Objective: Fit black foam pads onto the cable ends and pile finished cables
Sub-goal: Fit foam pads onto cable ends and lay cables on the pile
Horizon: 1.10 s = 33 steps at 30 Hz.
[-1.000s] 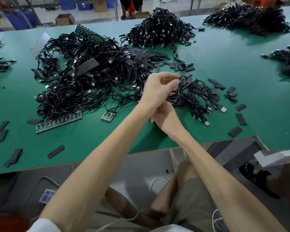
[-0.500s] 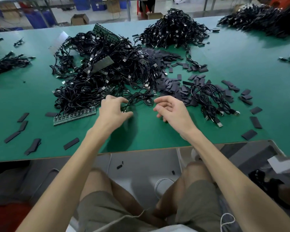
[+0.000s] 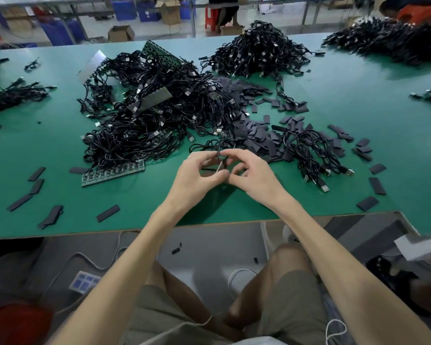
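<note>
My left hand and my right hand meet over the green table, fingertips together. Between them they pinch a black cable with a metal plug end; its cord runs up to the big tangled cable heap. A spread of black foam pads lies just beyond my right hand. A small bunch of cables with plugs lies at the right. Whether a pad is between my fingers cannot be seen.
A second cable heap sits at the back middle, another at the back right. Green circuit strips poke out under the main heap. Loose pads dot the left front. The table edge runs just behind my wrists.
My hands were apart half a second ago, the left at the heap's edge; now they have come together in front of me with a cable plug pinched between them.
</note>
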{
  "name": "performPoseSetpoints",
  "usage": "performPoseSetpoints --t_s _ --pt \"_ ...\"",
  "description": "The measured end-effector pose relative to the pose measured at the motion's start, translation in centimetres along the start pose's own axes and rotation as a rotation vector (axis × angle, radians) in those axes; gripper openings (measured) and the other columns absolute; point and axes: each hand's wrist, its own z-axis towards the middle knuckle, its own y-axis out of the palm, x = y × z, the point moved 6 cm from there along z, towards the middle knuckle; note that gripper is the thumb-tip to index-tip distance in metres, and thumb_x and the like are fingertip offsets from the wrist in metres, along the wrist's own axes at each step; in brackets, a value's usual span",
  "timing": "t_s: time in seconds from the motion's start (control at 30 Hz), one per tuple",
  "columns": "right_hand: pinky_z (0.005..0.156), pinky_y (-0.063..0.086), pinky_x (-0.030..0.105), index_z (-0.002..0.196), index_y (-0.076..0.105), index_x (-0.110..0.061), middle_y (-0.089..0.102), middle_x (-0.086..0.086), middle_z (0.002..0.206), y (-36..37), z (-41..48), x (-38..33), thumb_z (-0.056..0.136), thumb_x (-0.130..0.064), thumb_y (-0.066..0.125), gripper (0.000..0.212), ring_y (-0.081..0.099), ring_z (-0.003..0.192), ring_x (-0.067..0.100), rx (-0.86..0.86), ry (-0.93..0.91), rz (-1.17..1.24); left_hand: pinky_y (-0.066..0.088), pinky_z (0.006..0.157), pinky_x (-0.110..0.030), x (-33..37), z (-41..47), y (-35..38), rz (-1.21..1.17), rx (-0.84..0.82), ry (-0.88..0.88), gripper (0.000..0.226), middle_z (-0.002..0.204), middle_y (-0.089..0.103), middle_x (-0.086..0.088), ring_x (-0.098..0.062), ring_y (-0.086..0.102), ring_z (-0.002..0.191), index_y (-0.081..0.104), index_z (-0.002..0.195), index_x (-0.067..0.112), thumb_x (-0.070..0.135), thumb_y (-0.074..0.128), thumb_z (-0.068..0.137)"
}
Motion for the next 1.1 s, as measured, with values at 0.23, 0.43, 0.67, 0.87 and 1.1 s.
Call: performPoseSetpoints --t_s 0.23,0.43,0.67,0.87,1.1 --pt "0.074 0.054 0.027 0.121 0.060 -0.018 0.071 0.000 0.094 -0.2 -0.2 0.1 0.091 -0.014 0.076 0.035 0.065 0.073 0.017 0.035 0.019 0.063 0.048 0.106 -0.026 0.2 -0.1 0.0 -0.068 0.090 0.133 0.036 0.128 0.063 -0.010 -0.013 0.062 0.120 0.068 0.123 0.003 -0.002 0.073 0.088" --pt "0.071 0.058 0.027 0.094 0.069 -0.019 0.075 0.004 0.084 -0.3 -0.4 -0.2 0.096 -0.021 0.071 0.003 0.072 0.068 0.021 0.050 0.015 0.120 0.055 0.078 -0.039 -1.3 -0.1 -1.4 -0.244 0.295 0.028 0.011 0.098 0.070 -0.010 -0.022 0.066 0.083 0.074 0.099 0.012 0.013 0.078 0.089" --pt "0.068 0.058 0.025 0.098 0.066 -0.019 0.070 -0.006 0.086 -0.7 -0.5 -0.4 0.095 -0.018 0.071 0.006 0.070 0.067 0.010 0.143 -0.035 0.046 0.048 0.075 -0.026 -0.5 0.2 -0.4 -0.058 0.195 0.069 0.006 0.093 0.066 0.006 -0.011 0.059 0.087 0.076 0.092 0.022 0.018 0.077 0.089" --pt "0.065 0.052 0.018 0.095 0.064 -0.018 0.067 -0.008 0.081 -0.1 -0.7 -0.9 0.095 -0.014 0.070 0.007 0.066 0.068 0.008 0.116 -0.092 -0.120 0.044 0.075 -0.011 -0.2 0.1 0.1 0.078 0.168 0.108 0.007 0.096 0.061 0.003 0.001 0.057 0.088 0.070 0.089 0.019 0.013 0.074 0.091" --pt "0.067 0.056 0.025 0.100 0.068 -0.016 0.067 -0.009 0.082 0.1 -0.7 -0.9 0.095 -0.014 0.068 0.005 0.066 0.069 0.008 0.092 -0.091 -0.162 0.042 0.074 -0.007 -0.2 0.2 0.3 0.114 0.149 0.129 0.013 0.093 0.056 0.007 0.008 0.055 0.086 0.067 0.089 0.023 0.011 0.073 0.090"
